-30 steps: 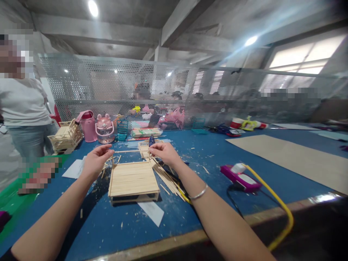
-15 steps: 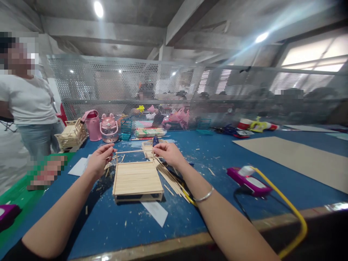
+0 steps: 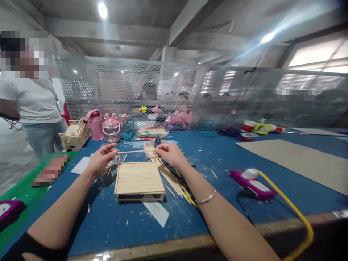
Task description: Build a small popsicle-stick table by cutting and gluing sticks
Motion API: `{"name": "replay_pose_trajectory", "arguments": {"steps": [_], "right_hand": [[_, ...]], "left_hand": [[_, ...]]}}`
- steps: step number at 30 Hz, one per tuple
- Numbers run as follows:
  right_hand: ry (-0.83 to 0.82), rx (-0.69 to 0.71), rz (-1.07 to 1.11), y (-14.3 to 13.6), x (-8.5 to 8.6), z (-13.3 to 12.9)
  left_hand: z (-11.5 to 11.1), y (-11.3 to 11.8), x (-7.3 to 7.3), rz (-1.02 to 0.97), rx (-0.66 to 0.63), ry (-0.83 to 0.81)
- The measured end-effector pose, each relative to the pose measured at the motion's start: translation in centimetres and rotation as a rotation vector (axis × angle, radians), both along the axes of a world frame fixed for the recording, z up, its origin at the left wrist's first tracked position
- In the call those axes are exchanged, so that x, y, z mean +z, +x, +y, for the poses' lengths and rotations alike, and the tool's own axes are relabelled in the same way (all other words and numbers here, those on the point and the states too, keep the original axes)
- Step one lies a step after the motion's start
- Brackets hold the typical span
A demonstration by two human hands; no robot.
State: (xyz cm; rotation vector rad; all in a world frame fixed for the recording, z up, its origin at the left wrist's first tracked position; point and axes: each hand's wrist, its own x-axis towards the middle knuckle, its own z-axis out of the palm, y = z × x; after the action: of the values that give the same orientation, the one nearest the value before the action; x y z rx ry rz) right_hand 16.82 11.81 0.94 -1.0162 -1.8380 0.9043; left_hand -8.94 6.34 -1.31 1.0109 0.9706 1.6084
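A small bed-like frame of pale wooden sticks [image 3: 140, 177] stands on the blue table in front of me, with a slatted top and two short upright posts at its far corners. Across those posts lies a thin wooden stick [image 3: 137, 152]. My left hand [image 3: 103, 159] is at its left end, thumb and fingertips closed at the post top. My right hand [image 3: 171, 155] pinches the right end beside the other post. The exact fingertip contact is too small to see clearly.
Loose sticks [image 3: 174, 179] lie right of the frame, and a paper strip [image 3: 157, 213] pokes out beneath it. A purple power strip [image 3: 252, 184] with a yellow cable is at right. Behind stand a pink bottle [image 3: 111, 128] and a stick model [image 3: 74, 134]. A person [image 3: 40, 105] stands at left.
The whole view has shifted slightly, so things sit a little further right. Both hands stay at the ends of the stick, with hardly any movement against the frame.
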Motion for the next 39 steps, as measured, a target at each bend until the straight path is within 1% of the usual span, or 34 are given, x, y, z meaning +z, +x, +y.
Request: {"name": "replay_pose_trajectory", "arguments": {"steps": [3, 9, 17, 23, 27, 30, 39], "right_hand": [[-0.007, 0.002, 0.008, 0.0, 0.0, 0.0], [-0.019, 0.008, 0.026, 0.0, -0.1, 0.1], [-0.012, -0.001, 0.015, -0.1, 0.0, 0.0], [0.033, -0.024, -0.035, 0.0, 0.1, 0.0], [0.081, -0.032, -0.082, 0.2, 0.2, -0.2], [0.087, -0.033, -0.096, 0.3, 0.3, -0.3], [-0.031, 0.089, 0.037, 0.4, 0.4, -0.1]], "left_hand": [[0.1, -0.1, -0.2, -0.007, 0.003, 0.015], [0.0, 0.1, -0.3, 0.036, -0.053, 0.031], [0.2, 0.4, -0.2, 0.023, 0.055, 0.030], [0.1, 0.7, 0.0, -0.020, 0.076, 0.005], [0.0, 0.9, 0.1, 0.008, 0.091, 0.026], [0.0, 0.9, 0.2, 0.033, 0.112, 0.043], [-0.2, 0.9, 0.3, 0.088, 0.168, 0.060]]}}
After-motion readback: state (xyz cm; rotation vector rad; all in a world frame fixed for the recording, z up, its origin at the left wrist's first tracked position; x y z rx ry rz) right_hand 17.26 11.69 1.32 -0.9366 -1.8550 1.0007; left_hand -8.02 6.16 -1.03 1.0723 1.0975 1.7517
